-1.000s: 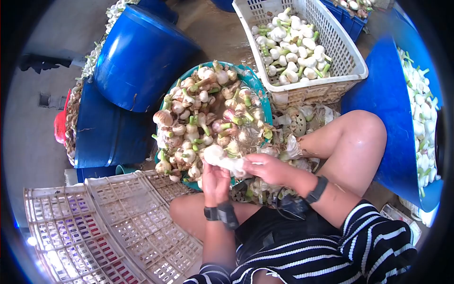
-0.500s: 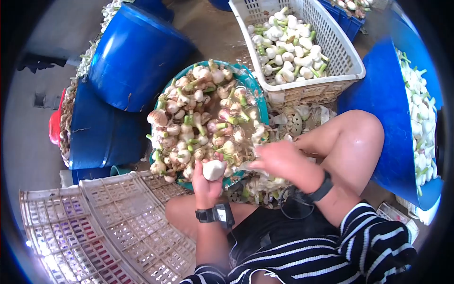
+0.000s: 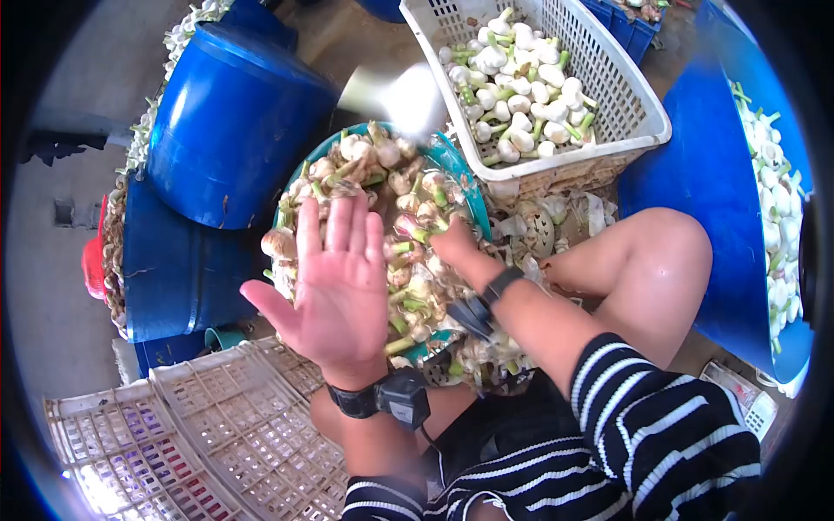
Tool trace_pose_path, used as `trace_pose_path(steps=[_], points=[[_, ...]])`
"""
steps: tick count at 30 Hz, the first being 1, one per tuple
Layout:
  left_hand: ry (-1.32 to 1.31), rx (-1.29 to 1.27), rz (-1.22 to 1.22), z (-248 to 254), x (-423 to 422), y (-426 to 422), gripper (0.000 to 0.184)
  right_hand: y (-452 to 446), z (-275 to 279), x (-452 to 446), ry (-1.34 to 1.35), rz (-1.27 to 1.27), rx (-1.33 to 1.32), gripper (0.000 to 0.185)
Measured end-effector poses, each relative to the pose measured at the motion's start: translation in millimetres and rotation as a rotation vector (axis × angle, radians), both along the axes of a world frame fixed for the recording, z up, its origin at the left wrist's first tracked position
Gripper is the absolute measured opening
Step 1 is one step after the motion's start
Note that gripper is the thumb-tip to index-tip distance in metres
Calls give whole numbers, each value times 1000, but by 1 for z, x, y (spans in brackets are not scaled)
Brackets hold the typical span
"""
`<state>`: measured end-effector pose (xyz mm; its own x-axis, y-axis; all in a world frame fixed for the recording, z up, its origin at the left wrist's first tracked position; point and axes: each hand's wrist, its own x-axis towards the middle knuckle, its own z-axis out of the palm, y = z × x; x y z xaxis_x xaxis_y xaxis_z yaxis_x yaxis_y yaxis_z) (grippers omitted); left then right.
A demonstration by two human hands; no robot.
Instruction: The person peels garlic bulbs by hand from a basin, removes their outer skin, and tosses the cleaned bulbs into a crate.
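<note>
My left hand is open, palm up and fingers stretched, with nothing in it. Beyond it a peeled white garlic bulb, blurred by motion, is in the air near the white crate. A green tub in front of me holds water and many unpeeled garlic bulbs with cut green stems. My right hand reaches into its right side, fingers closed at the green stem of a purplish garlic bulb. The fingertips are partly hidden.
A white plastic crate holds peeled garlic bulbs. Blue barrels stand on the left, and a blue tub with peeled garlic is on the right. An upturned white crate lies at lower left. Peeled skins lie near my legs.
The peeled garlic bulb has left my left hand and flown up toward the white crate. That hand has opened and risen. My right hand has moved left into the tub's garlic.
</note>
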<state>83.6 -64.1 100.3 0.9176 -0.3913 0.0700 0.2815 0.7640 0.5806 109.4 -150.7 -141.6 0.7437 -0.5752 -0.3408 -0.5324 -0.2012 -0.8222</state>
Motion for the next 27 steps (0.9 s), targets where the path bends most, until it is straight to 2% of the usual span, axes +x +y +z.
trace_pose_path(steps=[2,3,5,7,9,10,11,13,14,15,16,19,21,23,24,25,27], points=[[127,18,82,-13,19,7,78,-10,-7,25,237,203,143,36],[293,228,225,-31,21,11,73,-11,-14,31,226,195,149,36],[391,783,211,-85,16,36,75,-9,-34,33,86,411,170,31],[455,998,158,-113,6,50,80,-4,-12,10,-44,554,70,30],[565,990,169,-119,0,51,66,5,59,-29,-62,730,-86,34],[579,987,190,-120,-1,51,66,9,94,-47,-97,780,-114,34],[559,1012,207,-119,0,49,45,19,96,-59,-201,790,-122,34],[532,1033,218,-117,-5,47,39,25,101,-72,-262,784,-111,31],[420,1065,244,-115,-8,45,34,24,106,-75,-266,778,-118,31],[307,1094,271,-112,-11,43,30,23,111,-77,-248,859,-176,29],[365,1032,259,-111,-13,49,23,23,117,-78,-231,941,-236,27],[353,1055,252,-111,-23,53,25,27,115,-82,-259,949,-289,23],[441,971,220,-107,-28,56,26,28,104,-77,-221,950,-241,26],[372,837,250,-111,-33,57,28,25,112,-79,204,377,1076,28],[245,817,269,-120,-33,63,32,20,118,-84,154,416,1144,28],[204,822,216,-103,-38,61,32,18,122,-88,80,392,1182,26],[136,801,147,-103,-36,72,34,16,107,-90,-133,570,953,25]])
